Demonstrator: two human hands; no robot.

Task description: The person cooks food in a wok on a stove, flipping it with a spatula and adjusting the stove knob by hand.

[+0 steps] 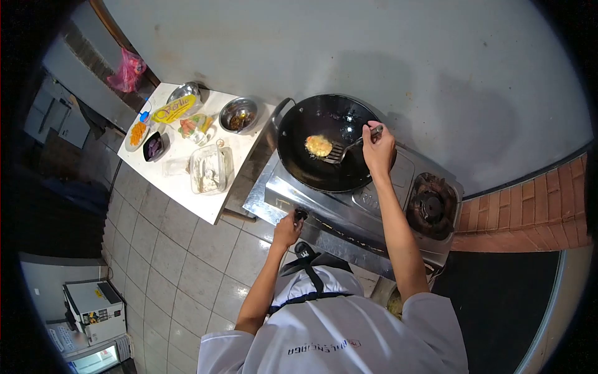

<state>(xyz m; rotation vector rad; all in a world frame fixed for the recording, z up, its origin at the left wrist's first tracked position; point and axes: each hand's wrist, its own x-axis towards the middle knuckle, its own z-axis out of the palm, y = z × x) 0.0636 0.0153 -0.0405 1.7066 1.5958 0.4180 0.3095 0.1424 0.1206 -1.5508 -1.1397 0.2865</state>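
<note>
Fritter (318, 146), one: in wok (301, 118), left of right hand (378, 152), the nearer. Spatula (335, 154): gripped there, long axis toward fritter, blade at its edge. Left hand (287, 230): pinching knob (300, 214).

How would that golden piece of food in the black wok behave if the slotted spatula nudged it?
The golden piece is small beside the black wok, so it is probably light. The wok's surface shines, so the piece may slide easily ahead of the slotted spatula. Its lumpy edge suggests the piece could crumble if shoved hard.
</note>
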